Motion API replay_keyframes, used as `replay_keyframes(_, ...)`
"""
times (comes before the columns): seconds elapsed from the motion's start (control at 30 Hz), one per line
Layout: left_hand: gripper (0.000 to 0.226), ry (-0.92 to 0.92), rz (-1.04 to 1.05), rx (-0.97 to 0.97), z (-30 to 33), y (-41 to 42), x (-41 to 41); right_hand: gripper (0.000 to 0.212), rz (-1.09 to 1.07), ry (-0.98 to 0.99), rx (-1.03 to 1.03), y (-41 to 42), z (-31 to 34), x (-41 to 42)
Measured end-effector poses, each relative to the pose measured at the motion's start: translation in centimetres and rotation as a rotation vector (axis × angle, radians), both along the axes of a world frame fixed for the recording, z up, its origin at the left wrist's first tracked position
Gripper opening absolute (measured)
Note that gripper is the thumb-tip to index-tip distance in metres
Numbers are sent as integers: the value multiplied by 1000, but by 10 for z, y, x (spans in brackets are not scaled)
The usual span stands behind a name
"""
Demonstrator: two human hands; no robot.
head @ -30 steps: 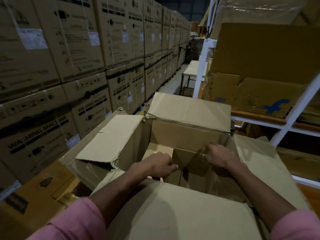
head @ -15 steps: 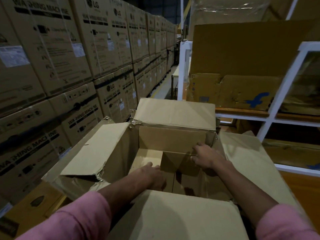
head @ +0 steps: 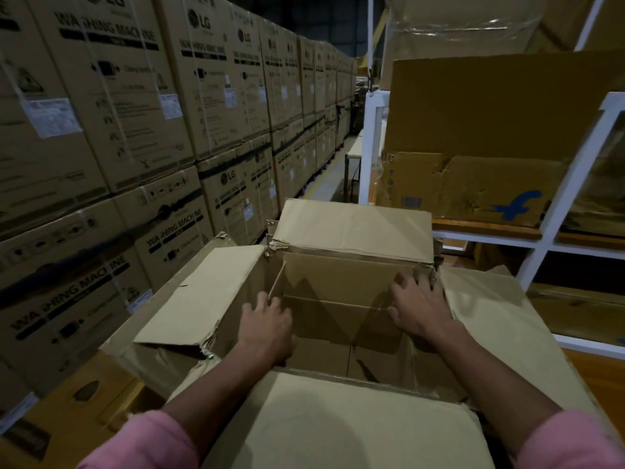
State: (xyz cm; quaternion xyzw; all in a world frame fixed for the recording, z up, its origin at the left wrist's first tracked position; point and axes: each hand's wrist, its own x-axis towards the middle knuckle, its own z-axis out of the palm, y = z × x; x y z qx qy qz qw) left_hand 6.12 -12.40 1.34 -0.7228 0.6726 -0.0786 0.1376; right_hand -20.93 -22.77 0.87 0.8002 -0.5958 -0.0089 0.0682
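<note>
Left grip and right grip press open-palmed, holding nothing, against the cardboard box's inner walls, where uneven pushing could rip its frayed left flap further.

Tall stacks of washing machine cartons line the left side, each bearing a white label, and run far down a narrow aisle. A light bench stands at the aisle's end. On the right, a white rack holds a torn carton with a blue mark, a large cardboard sheet behind it and a plastic-wrapped carton above
</note>
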Motion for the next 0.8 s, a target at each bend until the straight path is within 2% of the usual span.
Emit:
replay_keyframes(0.07,51,25,7,-30,1,1,0,50,14,41,-60,2,6,1)
replay_keyframes(0.27,49,72,39,-100,-2,3,7,47,1,-60,-66,2,18,-2)
replay_keyframes(0.4,44,83,56,-145,0,1,7,43,5,-117,-17,-7,30,-10)
replay_keyframes(0.57,45,110,58,-173,1,2,6,39,-6,-57,79,-15,27,-30)
replay_keyframes(0.7,43,149,52,-199,-3,1,7,38,-13,-238,-24,-9,17,-43)
replay_keyframes(0.8,41,169,49,-212,-4,1,7,45,-42,-309,-27,-7,18,-41)
